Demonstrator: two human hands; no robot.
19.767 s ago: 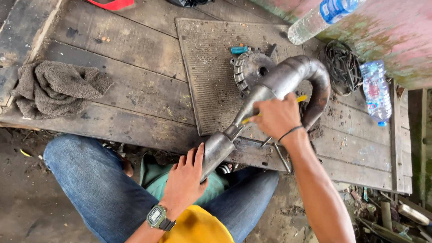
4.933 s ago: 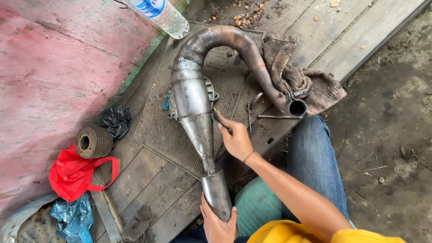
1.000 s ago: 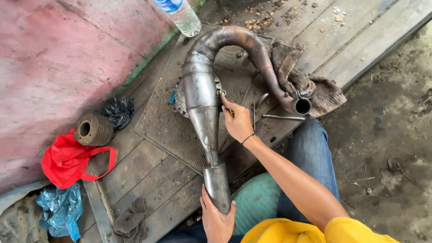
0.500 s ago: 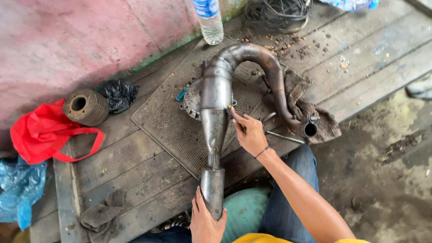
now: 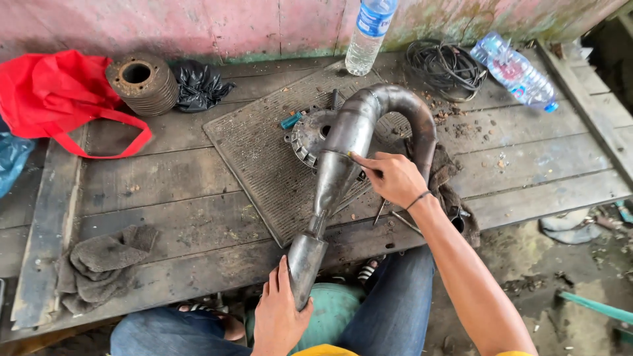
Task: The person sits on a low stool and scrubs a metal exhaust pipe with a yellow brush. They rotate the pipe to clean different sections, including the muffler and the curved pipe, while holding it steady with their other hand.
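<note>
Two hands work one curved metal exhaust pipe (image 5: 343, 145) that lies across the ribbed rubber mat (image 5: 264, 158) in the middle of the wooden platform (image 5: 158, 191), its narrow end jutting past the near edge. The left hand (image 5: 280, 316) is clenched around that narrow end, steadying it. The right hand (image 5: 394, 178) pinches a thin yellow-tipped tool (image 5: 353, 157), its tip touching the pipe's wide body just above the round engine part (image 5: 308, 135). This looks like marking or scraping the pipe's surface; any further stroke calls for a firm left grip so the pipe does not roll. A grey rag (image 5: 105, 260) lies at the near left corner, a plastic bottle (image 5: 369, 33) at the far edge
</note>
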